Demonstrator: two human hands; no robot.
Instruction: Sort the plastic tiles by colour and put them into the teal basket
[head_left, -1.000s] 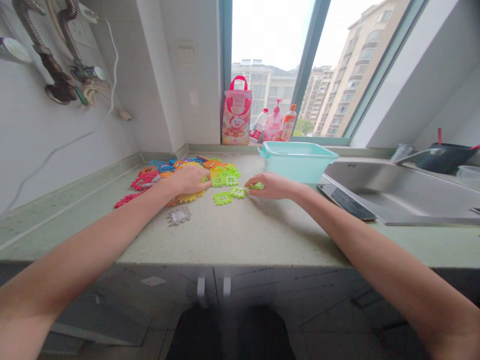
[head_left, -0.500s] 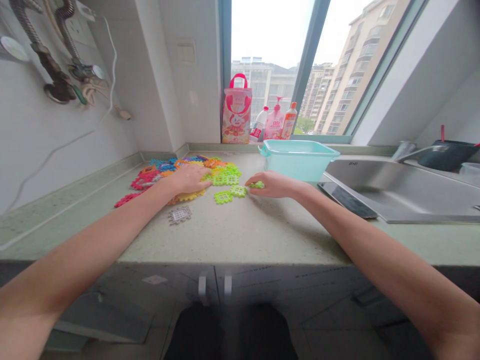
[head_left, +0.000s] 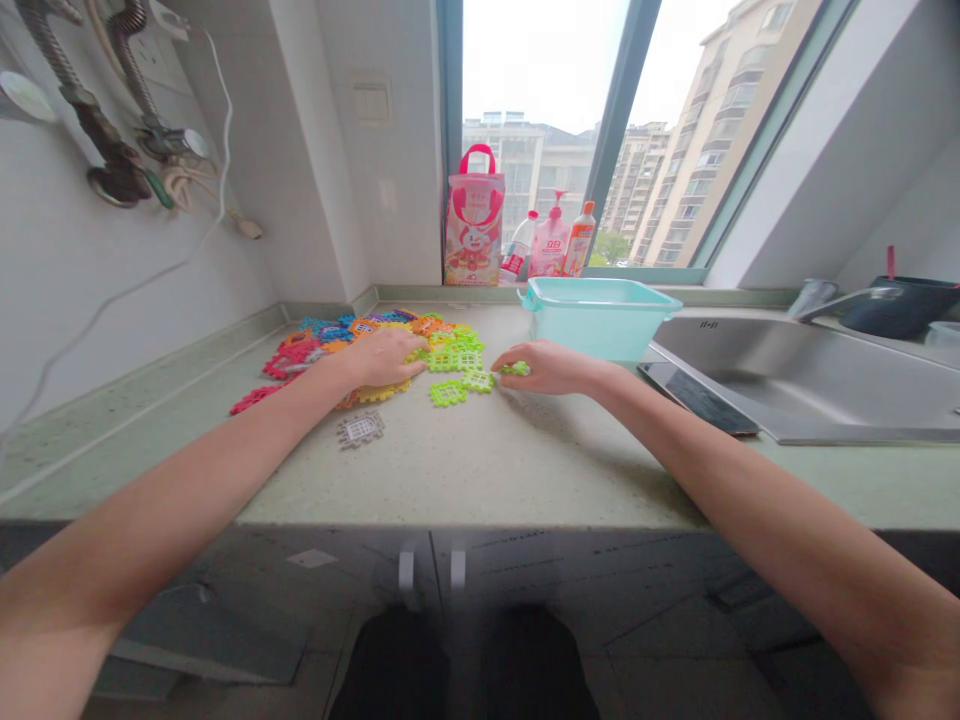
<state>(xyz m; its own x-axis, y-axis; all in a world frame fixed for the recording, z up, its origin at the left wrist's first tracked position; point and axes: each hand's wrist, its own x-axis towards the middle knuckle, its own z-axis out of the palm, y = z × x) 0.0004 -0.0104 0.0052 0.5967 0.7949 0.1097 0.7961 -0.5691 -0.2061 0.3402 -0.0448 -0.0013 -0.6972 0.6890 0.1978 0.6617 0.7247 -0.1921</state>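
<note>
A heap of flat plastic interlocking building pieces with notched edges (head_left: 296, 352) lies on the counter, in red, blue, orange, yellow and green. My left hand (head_left: 388, 356) rests palm down on the heap's right side, fingers stretched over yellow and green pieces. My right hand (head_left: 547, 368) is curled low over the counter, thumb and fingers around a green building piece (head_left: 515, 369). Between the hands lie several light green window-like pieces (head_left: 448, 393). Nearer the front edge sits a single grey piece (head_left: 361, 430).
A turquoise plastic tub (head_left: 600, 315) stands behind my right hand. Right of it are a dark phone (head_left: 697, 398) and a steel sink (head_left: 825, 375) with a faucet. A pink bag (head_left: 475, 230) and several bottles (head_left: 551, 245) line the windowsill.
Both hands stay almost in place. The view shifts very slightly; the pieces look the same.
</note>
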